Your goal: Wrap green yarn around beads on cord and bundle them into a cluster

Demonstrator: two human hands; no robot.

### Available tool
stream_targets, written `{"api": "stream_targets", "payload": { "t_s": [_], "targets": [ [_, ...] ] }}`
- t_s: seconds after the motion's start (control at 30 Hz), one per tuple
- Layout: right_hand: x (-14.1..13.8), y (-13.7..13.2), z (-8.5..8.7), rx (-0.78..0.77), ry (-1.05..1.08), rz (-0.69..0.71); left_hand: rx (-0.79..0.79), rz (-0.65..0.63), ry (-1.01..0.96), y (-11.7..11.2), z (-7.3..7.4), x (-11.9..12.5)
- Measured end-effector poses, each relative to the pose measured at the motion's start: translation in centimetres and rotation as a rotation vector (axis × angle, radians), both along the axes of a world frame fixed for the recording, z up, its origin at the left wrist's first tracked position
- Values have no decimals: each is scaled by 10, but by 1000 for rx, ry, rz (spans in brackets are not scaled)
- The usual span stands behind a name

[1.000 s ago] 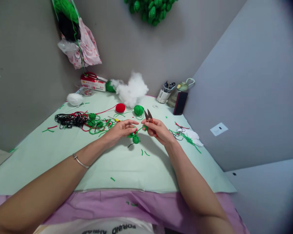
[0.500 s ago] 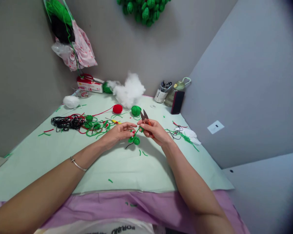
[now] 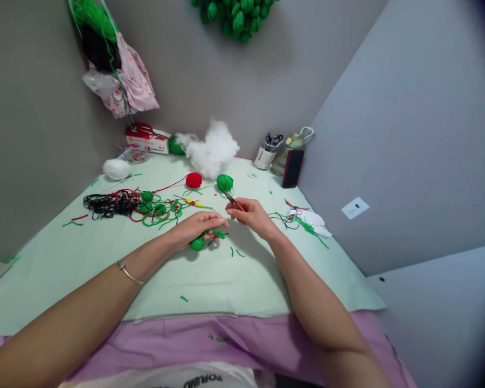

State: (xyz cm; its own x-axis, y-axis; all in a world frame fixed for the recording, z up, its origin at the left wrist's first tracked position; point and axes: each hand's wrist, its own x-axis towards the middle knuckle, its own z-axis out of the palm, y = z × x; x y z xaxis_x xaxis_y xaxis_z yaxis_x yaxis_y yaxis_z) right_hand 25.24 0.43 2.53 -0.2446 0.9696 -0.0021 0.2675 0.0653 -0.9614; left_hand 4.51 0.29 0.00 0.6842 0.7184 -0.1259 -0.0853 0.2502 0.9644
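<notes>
A small green crocheted piece (image 3: 197, 243) with a round ball end hangs below my left hand (image 3: 201, 225), whose fingers are closed on it. A thin green strip and a short dark strand stick out past those fingertips. My right hand (image 3: 250, 215) grips small orange-handled scissors (image 3: 235, 202), blades pointing up and left, a little apart from the left hand. Beyond the scissors sits a green yarn ball (image 3: 224, 182). Short green yarn snippets (image 3: 237, 252) lie on the pale table cover below the hands.
Tangled black yarn (image 3: 111, 203), green crocheted balls (image 3: 146, 207) and a yellow-handled hook (image 3: 194, 203) lie left. A red yarn ball (image 3: 193, 180) and white stuffing (image 3: 214, 150) are behind. A pen cup (image 3: 264, 156), phone (image 3: 293, 168) and yarn scraps (image 3: 310, 228) are right.
My left hand has turned over and moved slightly down, carrying the green crocheted piece leftward. My right hand has let go of its part of the piece, and the scissors now tilt further left.
</notes>
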Motion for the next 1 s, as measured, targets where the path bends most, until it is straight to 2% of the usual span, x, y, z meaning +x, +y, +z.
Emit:
{"api": "stream_targets", "payload": {
  "t_s": [0.07, 0.13, 0.27, 0.3, 0.43, 0.53, 0.63, 0.77, 0.83, 0.9, 1.0],
  "targets": [
    [9, 3, 2, 83, -134, -67, -3, 2, 2, 1, 2, -1],
    [20, 4, 5, 139, -281, -76, -5, 38, -13, 3, 6, -3],
    [35, 6, 6, 32, -422, 102, -78, 162, -78, 8, 11, -7],
    [34, 7, 3, 44, -482, 87, -100, 194, -97, 9, 12, -8],
    [18, 11, -15, 261, -905, -149, -147, 280, -142, 13, 11, -9],
    [3, 12, -26, 278, -1120, -117, -162, 320, -171, 15, 9, -10],
    [-5, 12, -27, 294, -1224, -68, -163, 357, -182, 17, 6, -11],
    [-9, 12, -23, 285, -1245, -50, -128, 334, -148, 15, 5, -10],
    [-6, 12, -22, 274, -1186, -75, -113, 309, -154, 13, 5, -9],
    [-2, 12, -23, 256, -997, -136, -116, 300, -177, 12, 5, -9],
    [7, 15, -26, 179, -544, -238, -114, 312, -184, 14, 3, -9]
  ]
}}
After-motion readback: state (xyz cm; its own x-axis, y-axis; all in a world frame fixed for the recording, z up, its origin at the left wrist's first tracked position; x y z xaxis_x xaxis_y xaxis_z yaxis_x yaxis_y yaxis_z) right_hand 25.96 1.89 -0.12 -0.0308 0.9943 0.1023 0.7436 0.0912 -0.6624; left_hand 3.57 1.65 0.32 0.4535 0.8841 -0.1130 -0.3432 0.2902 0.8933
